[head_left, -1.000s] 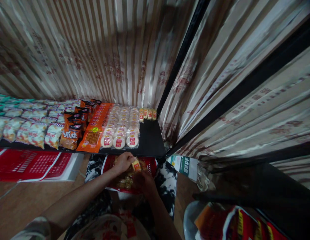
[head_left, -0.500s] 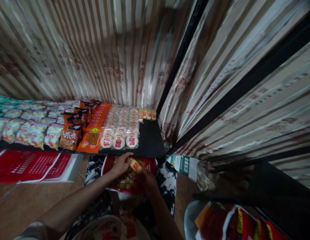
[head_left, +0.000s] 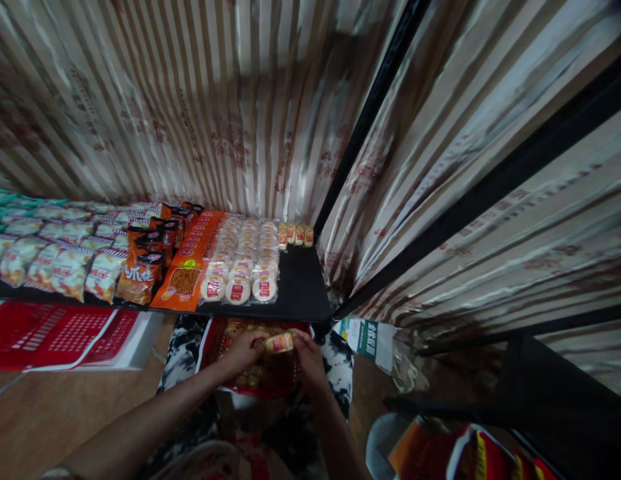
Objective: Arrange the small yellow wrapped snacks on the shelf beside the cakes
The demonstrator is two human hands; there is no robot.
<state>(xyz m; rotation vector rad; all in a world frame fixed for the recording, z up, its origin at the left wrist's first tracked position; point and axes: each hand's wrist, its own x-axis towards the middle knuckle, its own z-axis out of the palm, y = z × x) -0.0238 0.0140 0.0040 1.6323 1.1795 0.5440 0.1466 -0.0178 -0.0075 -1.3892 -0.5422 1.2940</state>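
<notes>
Between my two hands is a small yellow wrapped snack (head_left: 279,343) with a red and white label, lying nearly level. My left hand (head_left: 246,352) is closed on its left end. My right hand (head_left: 306,355) pinches its right end. Below them, on my lap, a red bag (head_left: 208,353) lies opened out with many more yellow wrapped snacks (head_left: 251,379) in it. A short row of similar snacks (head_left: 296,235) stands at the back right of the black shelf (head_left: 303,283), beside rows of round white packed crackers (head_left: 238,289).
Left along the shelf are an orange flat packet (head_left: 186,279), orange-brown bags (head_left: 139,275) and white snack bags (head_left: 70,272). A red basket (head_left: 65,333) sits under the shelf. Black poles (head_left: 370,120) rise before a striped curtain (head_left: 200,100). A tub of red packets (head_left: 383,443) stands lower right.
The snack has turned from a slant to nearly level and moved slightly right. My right hand has risen to its right end. The view has shifted a little.
</notes>
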